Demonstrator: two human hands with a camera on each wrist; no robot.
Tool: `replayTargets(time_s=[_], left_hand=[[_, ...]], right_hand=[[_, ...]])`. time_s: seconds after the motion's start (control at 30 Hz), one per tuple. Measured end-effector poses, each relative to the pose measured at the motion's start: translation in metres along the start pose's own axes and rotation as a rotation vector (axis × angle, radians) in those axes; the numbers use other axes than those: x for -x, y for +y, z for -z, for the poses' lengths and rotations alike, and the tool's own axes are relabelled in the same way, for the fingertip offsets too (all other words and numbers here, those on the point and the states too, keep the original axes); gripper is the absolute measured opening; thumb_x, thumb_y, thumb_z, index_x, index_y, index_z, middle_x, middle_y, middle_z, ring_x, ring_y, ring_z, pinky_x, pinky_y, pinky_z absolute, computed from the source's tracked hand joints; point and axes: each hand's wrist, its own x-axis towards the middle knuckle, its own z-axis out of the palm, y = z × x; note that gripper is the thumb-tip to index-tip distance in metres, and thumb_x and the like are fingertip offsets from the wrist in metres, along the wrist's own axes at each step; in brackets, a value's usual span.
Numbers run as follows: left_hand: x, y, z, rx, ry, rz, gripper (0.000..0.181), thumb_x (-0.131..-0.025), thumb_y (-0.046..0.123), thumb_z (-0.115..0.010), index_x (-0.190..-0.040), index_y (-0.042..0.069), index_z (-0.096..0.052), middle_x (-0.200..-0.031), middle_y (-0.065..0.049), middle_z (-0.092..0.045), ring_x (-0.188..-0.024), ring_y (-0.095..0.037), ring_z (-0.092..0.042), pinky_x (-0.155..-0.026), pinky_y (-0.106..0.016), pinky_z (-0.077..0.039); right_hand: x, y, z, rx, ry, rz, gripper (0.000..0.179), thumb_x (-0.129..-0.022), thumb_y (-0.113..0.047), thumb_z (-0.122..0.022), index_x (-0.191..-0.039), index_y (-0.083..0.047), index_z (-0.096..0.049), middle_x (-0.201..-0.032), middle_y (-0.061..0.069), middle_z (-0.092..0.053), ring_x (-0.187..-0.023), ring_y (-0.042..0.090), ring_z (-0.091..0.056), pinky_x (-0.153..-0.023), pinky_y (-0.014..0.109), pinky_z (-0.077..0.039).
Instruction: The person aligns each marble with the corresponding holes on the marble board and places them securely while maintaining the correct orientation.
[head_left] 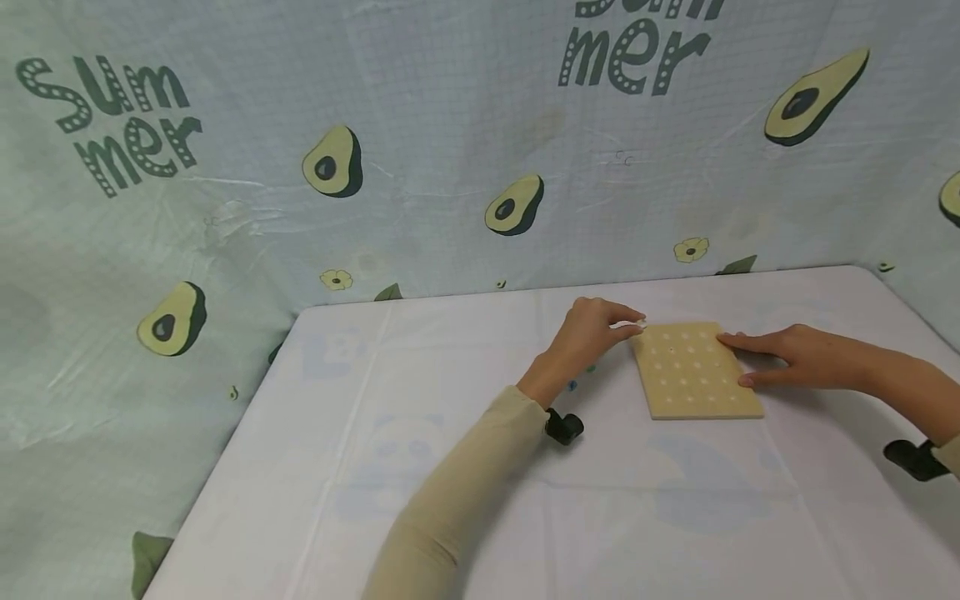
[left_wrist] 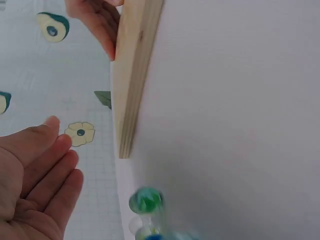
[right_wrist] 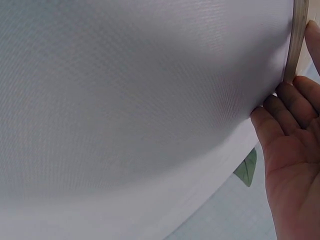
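While we extend both arms [head_left: 461,479], the board [head_left: 697,372] lies towards the table's [head_left: 270,500] far-right corner; our right hand [head_left: 802,358], thumb and fingers spread, touches the board's right edge; our left hand [head_left: 588,329] pinches a small pale piece [head_left: 641,322] at its far-left corner.

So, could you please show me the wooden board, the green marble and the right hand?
Wooden board [head_left: 697,372]: head view, middle of its dotted top face.
Green marble [left_wrist: 146,200]: left wrist view, middle of its rounded surface.
Right hand [head_left: 806,357]: head view, back of the hand.
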Motion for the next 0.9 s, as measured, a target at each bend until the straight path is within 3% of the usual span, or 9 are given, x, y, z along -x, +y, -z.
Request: replayTargets(time_s=[0.17, 0.43, 0.6, 0.77, 0.9], left_hand=[[-0.009, 0.003, -0.007, 0.049, -0.017, 0.09, 0.025, -0.094, 0.027, -0.074, -0.119, 0.021, -0.078, -0.115, 0.009, -0.075, -0.111, -0.003, -0.066, -0.084, -0.009, -0.047], [-0.018, -0.001, -0.021, 0.075, -0.009, 0.241, 0.022, -0.091, 0.023, -0.078, -0.114, 0.022, -0.08, -0.11, 0.01, -0.076, -0.112, -0.003, -0.063, -0.089, -0.012, -0.047], [-0.021, -0.004, -0.031, 0.119, 0.007, 0.283, 0.021, -0.092, 0.024, -0.077, -0.112, 0.022, -0.081, -0.11, 0.01, -0.076, -0.113, -0.004, -0.063, -0.093, -0.015, -0.047], [-0.023, -0.003, -0.04, 0.084, 0.017, 0.305, 0.02, -0.093, 0.029, -0.076, -0.111, 0.025, -0.081, -0.108, 0.013, -0.076, -0.113, -0.006, -0.061, -0.097, -0.017, -0.046], [-0.024, 0.003, -0.042, 0.076, 0.019, 0.359, 0.018, -0.092, 0.029, -0.077, -0.109, 0.026, -0.082, -0.107, 0.013, -0.075, -0.11, -0.007, -0.059, -0.095, -0.018, -0.047]], right_hand=[[0.001, 0.003, 0.0, 0.001, -0.001, 0.004, 0.075, -0.091, -0.05, -0.072, -0.148, -0.006, -0.053, -0.141, 0.026, -0.057, -0.118, 0.038, -0.064, -0.09, 0.052, -0.054], [0.001, 0.001, -0.001, -0.009, 0.018, 0.007, 0.073, -0.091, -0.049, -0.073, -0.148, -0.007, -0.053, -0.142, 0.025, -0.057, -0.122, 0.041, -0.061, -0.094, 0.055, -0.053], [-0.001, 0.001, 0.0, 0.006, 0.023, 0.006, 0.073, -0.091, -0.049, -0.073, -0.148, -0.007, -0.053, -0.143, 0.025, -0.056, -0.121, 0.04, -0.062, -0.093, 0.055, -0.053], [-0.003, 0.002, 0.001, 0.011, 0.015, 0.002, 0.074, -0.091, -0.049, -0.073, -0.148, -0.007, -0.053, -0.143, 0.025, -0.055, -0.118, 0.038, -0.064, -0.091, 0.055, -0.053], [-0.002, 0.004, -0.002, -0.007, 0.001, -0.014, 0.075, -0.09, -0.051, -0.073, -0.149, -0.008, -0.052, -0.143, 0.025, -0.055, -0.119, 0.04, -0.063, -0.091, 0.055, -0.053]])
